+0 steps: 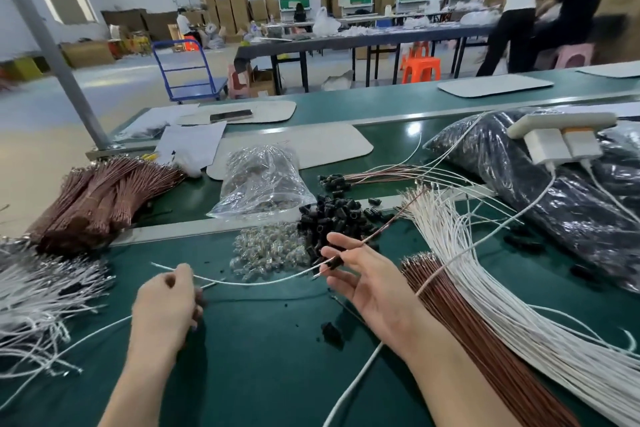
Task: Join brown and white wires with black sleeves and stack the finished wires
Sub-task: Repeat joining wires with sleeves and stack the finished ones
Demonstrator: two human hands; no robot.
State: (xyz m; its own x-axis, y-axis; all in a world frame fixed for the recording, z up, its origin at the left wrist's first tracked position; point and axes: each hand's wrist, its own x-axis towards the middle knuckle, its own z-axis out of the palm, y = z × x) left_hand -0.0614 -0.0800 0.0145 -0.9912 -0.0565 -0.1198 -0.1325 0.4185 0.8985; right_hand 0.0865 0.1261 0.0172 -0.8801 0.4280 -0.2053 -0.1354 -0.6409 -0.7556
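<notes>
My right hand (370, 282) pinches a black sleeve (334, 262) between thumb and fingers; a brown wire (384, 225) runs out of it up to the right. A white wire (256, 281) curves from the sleeve leftward to my left hand (166, 308), which pinches it with curled fingers. Loose black sleeves (337, 215) lie heaped just beyond my right hand. Long brown wires (464, 322) and white wires (512, 295) fan out at the right. Finished joined wires (377, 174) lie stacked behind the sleeves.
A clear bag (263, 180) and a pile of shiny metal terminals (270, 253) sit mid-table. Bundled brown wires (104, 198) and white wires (38, 291) lie at left. A black plastic bag (540, 184) with a white power strip (561, 135) fills the right. A stray sleeve (330, 331) lies on the green mat.
</notes>
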